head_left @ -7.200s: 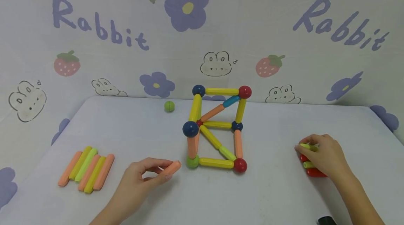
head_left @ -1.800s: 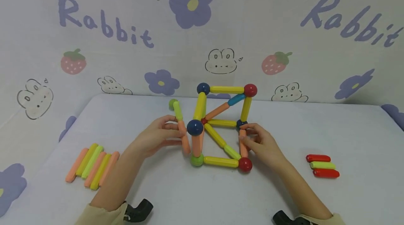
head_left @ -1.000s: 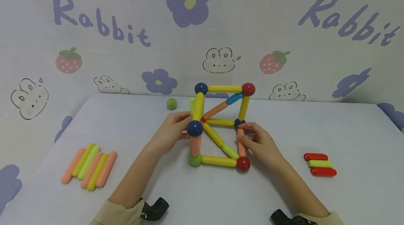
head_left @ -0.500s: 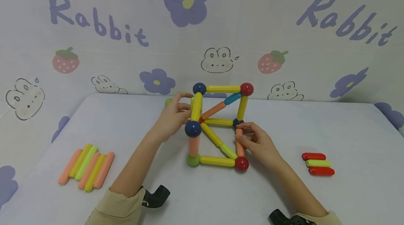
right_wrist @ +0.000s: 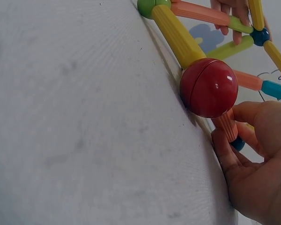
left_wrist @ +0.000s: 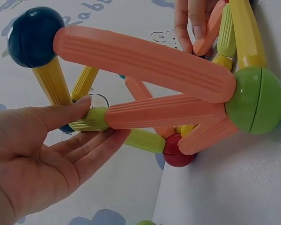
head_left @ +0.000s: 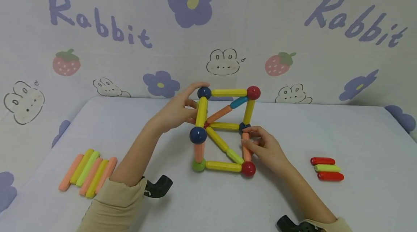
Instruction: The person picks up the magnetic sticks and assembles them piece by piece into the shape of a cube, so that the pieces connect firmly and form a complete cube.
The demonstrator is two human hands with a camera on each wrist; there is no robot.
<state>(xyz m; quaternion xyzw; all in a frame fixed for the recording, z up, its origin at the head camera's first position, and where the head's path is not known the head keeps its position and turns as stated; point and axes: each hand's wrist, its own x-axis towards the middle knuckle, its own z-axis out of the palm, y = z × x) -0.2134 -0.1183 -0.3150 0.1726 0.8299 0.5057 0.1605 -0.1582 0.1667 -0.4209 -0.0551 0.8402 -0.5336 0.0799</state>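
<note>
A frame of magnetic building sticks and balls (head_left: 223,167) stands mid-table. My left hand (head_left: 172,114), at its back left corner, pinches a short light-green stick (left_wrist: 91,119) between thumb and fingers. That stick joins end to end with an orange stick (left_wrist: 166,111), which slants down to the green ball (left_wrist: 255,101). Its upper end reaches the upper blue ball (right_wrist: 260,36). On the other side, my right hand (head_left: 268,148) pinches the upright orange stick (right_wrist: 226,125) between a red ball (right_wrist: 209,87) and a lower blue ball (right_wrist: 237,143).
Several long orange, yellow and green sticks (head_left: 86,174) lie in a row at the left, partly behind my left forearm. Two short red sticks and a green one (head_left: 327,168) lie at the right. A patterned cloth (head_left: 127,62) hangs behind the table.
Earlier, my left hand held a lone orange stick and my right was at the short sticks. The orange and green pair has since moved into the frame's left side; my right hand now steadies the frame.
</note>
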